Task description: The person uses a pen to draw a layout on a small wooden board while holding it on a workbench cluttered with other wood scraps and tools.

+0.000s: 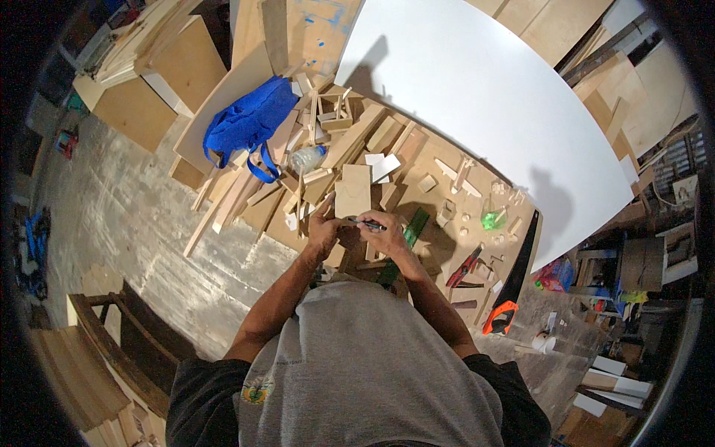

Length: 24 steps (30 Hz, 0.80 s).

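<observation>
Near the middle of the bench, my left hand is closed on the edge of a flat tan wooden piece. My right hand grips a slim dark-and-silver pen-like tool at the lower edge of that piece; its tip is too small to make out. A green straight strip lies beside and partly beneath my right hand. Wooden offcuts lie around both hands. A wooden plane-shaped model and several small wooden bits lie to the right.
A blue bag and plastic jar are at back left. A large white board spans the back right. At right lie a green plastic container, red-black tool and orange-handled saw. Stacked panels stand left.
</observation>
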Motion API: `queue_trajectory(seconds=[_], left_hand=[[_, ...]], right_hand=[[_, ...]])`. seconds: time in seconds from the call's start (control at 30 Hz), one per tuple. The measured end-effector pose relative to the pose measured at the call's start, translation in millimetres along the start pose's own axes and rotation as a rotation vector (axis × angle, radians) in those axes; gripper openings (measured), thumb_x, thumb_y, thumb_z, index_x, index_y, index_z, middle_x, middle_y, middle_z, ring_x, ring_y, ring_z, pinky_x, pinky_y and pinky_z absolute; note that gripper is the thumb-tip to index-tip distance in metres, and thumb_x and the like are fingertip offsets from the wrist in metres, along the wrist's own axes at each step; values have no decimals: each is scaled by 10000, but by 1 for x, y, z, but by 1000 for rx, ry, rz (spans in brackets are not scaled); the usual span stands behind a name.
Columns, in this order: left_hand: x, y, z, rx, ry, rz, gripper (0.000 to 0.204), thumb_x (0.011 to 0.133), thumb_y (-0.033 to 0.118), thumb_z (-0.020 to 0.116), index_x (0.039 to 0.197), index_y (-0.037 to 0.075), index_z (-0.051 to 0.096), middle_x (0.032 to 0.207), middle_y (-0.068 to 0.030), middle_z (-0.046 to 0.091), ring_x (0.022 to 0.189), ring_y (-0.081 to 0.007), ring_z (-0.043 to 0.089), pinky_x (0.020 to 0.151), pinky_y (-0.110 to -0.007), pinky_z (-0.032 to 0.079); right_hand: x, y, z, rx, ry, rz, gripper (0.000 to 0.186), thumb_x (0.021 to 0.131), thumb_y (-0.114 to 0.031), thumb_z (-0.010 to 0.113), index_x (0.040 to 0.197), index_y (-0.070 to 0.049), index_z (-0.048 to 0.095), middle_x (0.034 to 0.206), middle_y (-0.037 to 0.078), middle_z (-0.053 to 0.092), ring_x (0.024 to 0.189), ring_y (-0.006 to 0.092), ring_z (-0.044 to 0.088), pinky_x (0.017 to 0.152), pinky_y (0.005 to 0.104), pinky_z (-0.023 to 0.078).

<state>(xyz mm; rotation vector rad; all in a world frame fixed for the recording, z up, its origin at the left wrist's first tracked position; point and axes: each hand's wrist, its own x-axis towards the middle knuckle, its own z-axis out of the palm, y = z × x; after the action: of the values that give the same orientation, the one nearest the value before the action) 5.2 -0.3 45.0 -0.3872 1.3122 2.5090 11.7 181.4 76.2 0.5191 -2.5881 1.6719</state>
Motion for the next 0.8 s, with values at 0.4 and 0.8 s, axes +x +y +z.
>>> queue_trajectory(seconds=[0.4,0.8], left_hand=[[0,0,1,-8,-2,6,799,760,-223,475,1484,88,344,1152,-218,646,874,-278,694,738,-337,606],[6,-9,0,50,3,10,776,766,-201,513,1474,80,363,1197,-197,633,936,-255,688,749,-331,606]], right_hand=[[-4,6,-7,-4,2,-9,144,856,-101,667,975,-23,688,852,63,702,739,108,644,635,275,520],[-11,19,-15,-3,291,124,153,867,-89,685,994,-6,687,929,111,708,775,155,670,679,291,545]])
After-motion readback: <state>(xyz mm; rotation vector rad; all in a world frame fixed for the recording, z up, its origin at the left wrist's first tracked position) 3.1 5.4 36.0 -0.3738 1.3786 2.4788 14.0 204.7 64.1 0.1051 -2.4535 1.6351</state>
